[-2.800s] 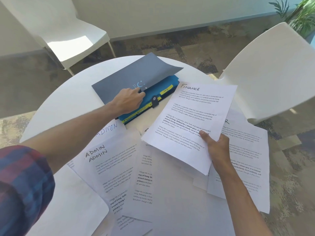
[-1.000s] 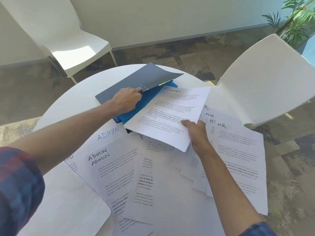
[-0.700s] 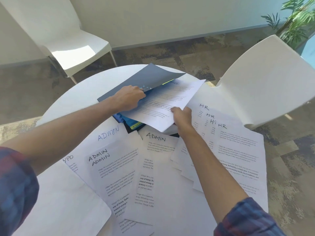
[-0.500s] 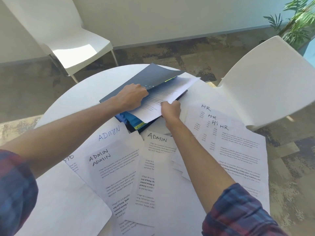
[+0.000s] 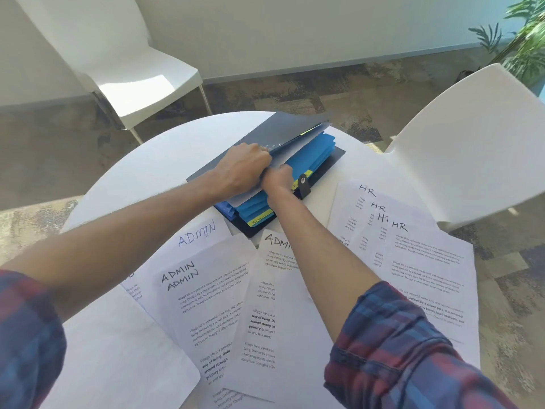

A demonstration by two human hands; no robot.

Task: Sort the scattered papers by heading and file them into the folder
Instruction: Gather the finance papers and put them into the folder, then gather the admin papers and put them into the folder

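A dark expanding folder (image 5: 330,163) with blue dividers (image 5: 315,152) and yellow tabs lies at the far side of the round white table (image 5: 153,160). My left hand (image 5: 241,169) grips its grey front flap (image 5: 295,128) and holds it raised. My right hand (image 5: 278,178) is pushed in beside it, closed on the FINANCE sheet (image 5: 250,194), which is almost fully inside a pocket; only a pale strip shows. ADMIN sheets (image 5: 200,293) lie near me at left and centre. HR sheets (image 5: 424,261) overlap at right.
A white chair (image 5: 477,143) stands close at the table's right, partly over the HR papers. Another white chair (image 5: 141,72) stands beyond the table at back left. A potted plant (image 5: 525,39) is at the far right. A blank sheet (image 5: 118,358) lies near left.
My right hand has carried the FINANCE sheet from above the loose papers into the folder, sliding it under the flap until it is nearly hidden. My left hand has kept the flap lifted.
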